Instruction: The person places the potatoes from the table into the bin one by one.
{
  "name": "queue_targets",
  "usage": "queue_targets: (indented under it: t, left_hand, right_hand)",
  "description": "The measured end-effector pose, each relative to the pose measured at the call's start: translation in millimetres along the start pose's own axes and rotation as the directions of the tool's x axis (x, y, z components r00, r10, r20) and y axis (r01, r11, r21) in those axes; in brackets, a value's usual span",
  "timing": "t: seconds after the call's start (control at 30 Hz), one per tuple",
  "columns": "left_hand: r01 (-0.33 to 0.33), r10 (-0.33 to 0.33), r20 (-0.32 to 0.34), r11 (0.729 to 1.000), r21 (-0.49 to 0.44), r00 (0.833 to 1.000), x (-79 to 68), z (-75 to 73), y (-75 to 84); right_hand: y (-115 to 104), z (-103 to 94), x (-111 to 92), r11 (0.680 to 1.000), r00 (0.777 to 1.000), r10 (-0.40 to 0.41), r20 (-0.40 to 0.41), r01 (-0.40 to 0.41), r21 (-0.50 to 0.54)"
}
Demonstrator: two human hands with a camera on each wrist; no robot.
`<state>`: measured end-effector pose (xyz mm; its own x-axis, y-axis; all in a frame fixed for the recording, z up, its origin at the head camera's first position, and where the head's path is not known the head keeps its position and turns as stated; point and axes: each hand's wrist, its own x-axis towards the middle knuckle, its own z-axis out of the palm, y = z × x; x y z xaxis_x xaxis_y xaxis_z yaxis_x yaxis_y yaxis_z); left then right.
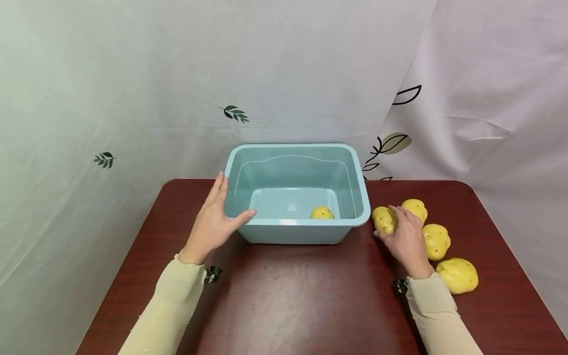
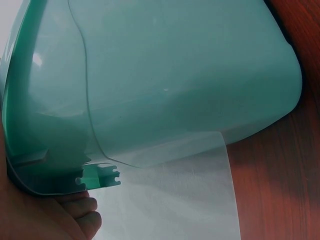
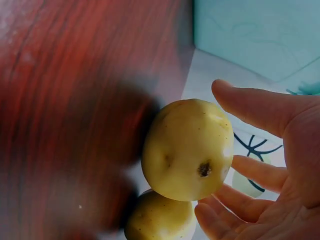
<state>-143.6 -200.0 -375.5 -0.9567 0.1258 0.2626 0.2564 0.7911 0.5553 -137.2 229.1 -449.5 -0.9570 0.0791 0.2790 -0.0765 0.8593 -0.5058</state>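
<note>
A light blue-green plastic basin (image 1: 290, 232) stands at the table's back edge with one yellow potato (image 1: 322, 212) inside. My left hand (image 1: 214, 221) rests at the basin's front left corner. Its fingers lie extended along the left side, the thumb over the front rim; in the left wrist view fingertips (image 2: 89, 220) show below the rim. To the right of the basin, my right hand (image 1: 405, 238) reaches over a potato (image 1: 384, 220). In the right wrist view the thumb stands apart from the near potato (image 3: 187, 150), and the fingers are behind it.
Three more potatoes lie right of my right hand: one at the back (image 1: 414, 211), one in the middle (image 1: 437, 241) and one nearer me (image 1: 458, 275). The dark red table (image 1: 306, 296) meets a hanging pale cloth (image 1: 177, 74) with leaf prints behind the basin.
</note>
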Motion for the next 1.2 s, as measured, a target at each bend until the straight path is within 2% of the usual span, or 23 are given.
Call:
queue_targets:
  t: [0.2,0.8,1.2]
  left_hand:
    - [-0.002,0.002,0.000,1.000,-0.005,1.000,0.0,-0.5,1.0]
    - [0.001,-0.001,-0.001,1.000,-0.010,1.000,-0.5,-0.2,1.5]
    - [-0.004,0.004,-0.005,1.000,-0.007,1.000,-0.7,0.1,1.2]
  right_hand:
    - [1.2,2.6,-1.3,1.000,1.000,-0.009,0.011,0.009,-0.017]
    - [4.4,12.8,-4.2,0.995,0.996,-0.081,-0.045,0.078,-0.062]
    - [4.4,13.2,-4.5,0.995,0.996,-0.078,-0.046,0.076,-0.063]
